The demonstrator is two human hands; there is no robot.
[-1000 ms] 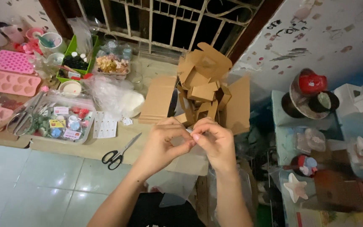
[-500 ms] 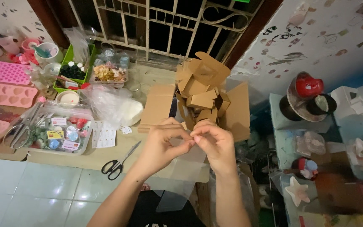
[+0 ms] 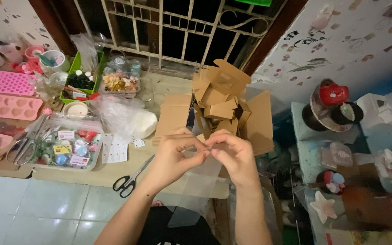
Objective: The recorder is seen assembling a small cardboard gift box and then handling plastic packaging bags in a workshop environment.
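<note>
**Both hands pinching a clear plastic bag**

The left hand [image 3: 171,156] and right hand [image 3: 234,156] are meeting fingertip to fingertip, each grip pinching shut on the top edge of a clear plastic bag [image 3: 196,183], which is hanging over the bench [image 3: 91,174] edge, near the scissors [image 3: 130,178] and folded cardboard boxes [image 3: 221,102].

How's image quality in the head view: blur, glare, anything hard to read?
Head view: even warm light; the left hand and right hand read sharp, the clear plastic film under them is faint; black-handled scissors crisp; lower-right corner smeared; dark beyond the white window grille.
</note>
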